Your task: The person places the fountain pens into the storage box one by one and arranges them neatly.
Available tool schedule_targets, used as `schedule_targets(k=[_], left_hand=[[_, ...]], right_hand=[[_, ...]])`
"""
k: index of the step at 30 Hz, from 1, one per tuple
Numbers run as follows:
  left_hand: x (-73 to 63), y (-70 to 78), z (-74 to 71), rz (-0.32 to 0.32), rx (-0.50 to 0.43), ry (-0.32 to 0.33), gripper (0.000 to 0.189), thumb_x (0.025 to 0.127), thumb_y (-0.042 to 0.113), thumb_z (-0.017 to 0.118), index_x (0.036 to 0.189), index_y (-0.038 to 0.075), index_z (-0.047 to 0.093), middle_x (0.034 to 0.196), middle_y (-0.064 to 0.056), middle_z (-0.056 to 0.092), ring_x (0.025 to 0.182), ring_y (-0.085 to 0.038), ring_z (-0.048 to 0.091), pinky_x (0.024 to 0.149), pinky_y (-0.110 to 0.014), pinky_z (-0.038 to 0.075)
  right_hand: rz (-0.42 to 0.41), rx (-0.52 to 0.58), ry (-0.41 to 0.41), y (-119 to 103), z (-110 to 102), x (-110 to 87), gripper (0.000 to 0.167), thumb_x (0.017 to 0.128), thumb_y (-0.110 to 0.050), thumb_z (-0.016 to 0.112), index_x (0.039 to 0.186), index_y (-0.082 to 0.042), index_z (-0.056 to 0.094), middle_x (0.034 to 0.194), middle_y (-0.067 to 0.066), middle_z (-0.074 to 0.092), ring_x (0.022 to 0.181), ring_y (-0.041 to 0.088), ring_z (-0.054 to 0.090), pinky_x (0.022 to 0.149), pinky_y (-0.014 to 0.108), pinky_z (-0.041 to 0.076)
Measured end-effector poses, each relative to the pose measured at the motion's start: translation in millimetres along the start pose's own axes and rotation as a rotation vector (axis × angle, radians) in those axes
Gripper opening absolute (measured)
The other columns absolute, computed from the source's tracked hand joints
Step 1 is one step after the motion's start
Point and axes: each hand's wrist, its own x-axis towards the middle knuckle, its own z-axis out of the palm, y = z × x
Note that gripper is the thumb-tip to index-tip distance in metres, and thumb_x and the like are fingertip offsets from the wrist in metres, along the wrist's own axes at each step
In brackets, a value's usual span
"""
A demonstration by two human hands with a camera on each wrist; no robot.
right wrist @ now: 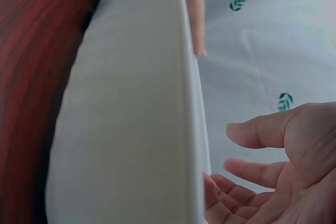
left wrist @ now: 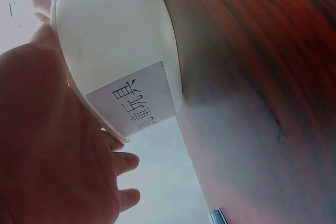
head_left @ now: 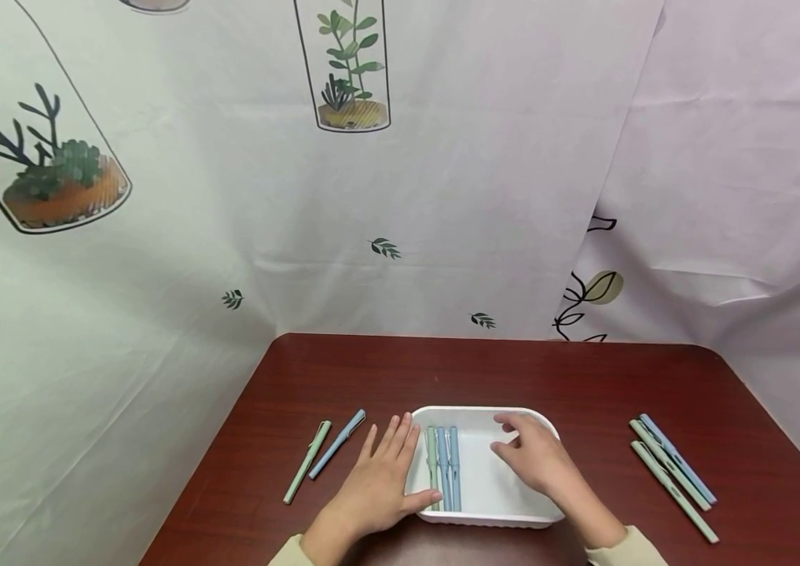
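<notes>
A white plastic tray (head_left: 490,481) stands on the table near its front. Inside, along the left wall, lie a green pen (head_left: 431,457) and two blue pens (head_left: 454,464), side by side. My left hand (head_left: 380,489) spreads straight fingers along the tray's left rim, with the thumb over the front left corner. In the left wrist view, that hand is beside the tray's labelled outer wall (left wrist: 115,35). Over the tray's right part is my right hand (head_left: 540,457), its fingers loosely bent, thumb and index apart, nothing between them.
On the reddish-brown table (head_left: 372,369), a green pen (head_left: 308,462) and a blue pen (head_left: 338,444) lie left of the tray. To the right are a blue pen (head_left: 678,458) and two green pens (head_left: 674,491). Printed white cloth (head_left: 442,196) hangs behind.
</notes>
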Motion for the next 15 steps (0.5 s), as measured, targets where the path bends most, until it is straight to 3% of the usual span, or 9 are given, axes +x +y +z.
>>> schedule_targets(k=[15], left_hand=[[-1.2, 1.2, -2.1, -0.002, 0.000, -0.012, 0.098, 0.092, 0.073, 0.051, 0.157, 0.002, 0.034, 0.165, -0.017, 0.027, 0.153, -0.037, 0.024, 0.119, -0.062, 0.020]], right_hand=[[0.025, -0.053, 0.014, 20, -41, -7.7, 0.046, 0.089, -0.017, 0.075, 0.131, -0.001, 0.063, 0.117, 0.017, 0.065, 0.089, 0.020, 0.068, 0.073, 0.039, 0.052]])
